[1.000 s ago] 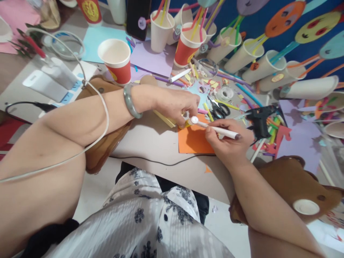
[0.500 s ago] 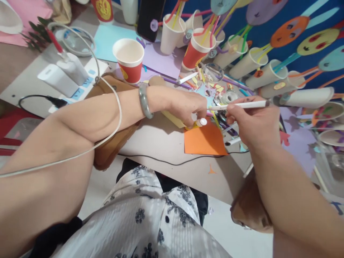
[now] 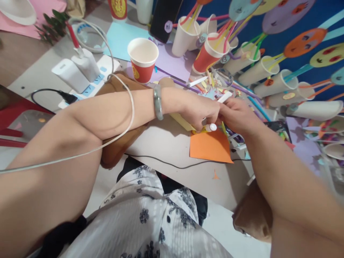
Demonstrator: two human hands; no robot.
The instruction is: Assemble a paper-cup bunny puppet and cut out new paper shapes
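My left hand, with a grey-green bangle on its wrist, is closed above an orange sheet of paper. A white-ended marker sticks out from under its curled fingers; the rest of it is hidden. Touching its fingertips, my right hand is closed round a white marker that slants up between the two hands. The marker's lower end is hidden by the fingers. A yellow strip lies below my left hand.
A red-and-white paper cup stands beyond my left forearm. Paper scraps and pens lie behind my hands, with cups holding paper faces at the right. A white cable crosses my left arm; a power strip lies left.
My right hand has moved in against my left fingers. Its marker has turned from nearly level to slanting upward. The whole view has shifted slightly; my left hand keeps its grip.
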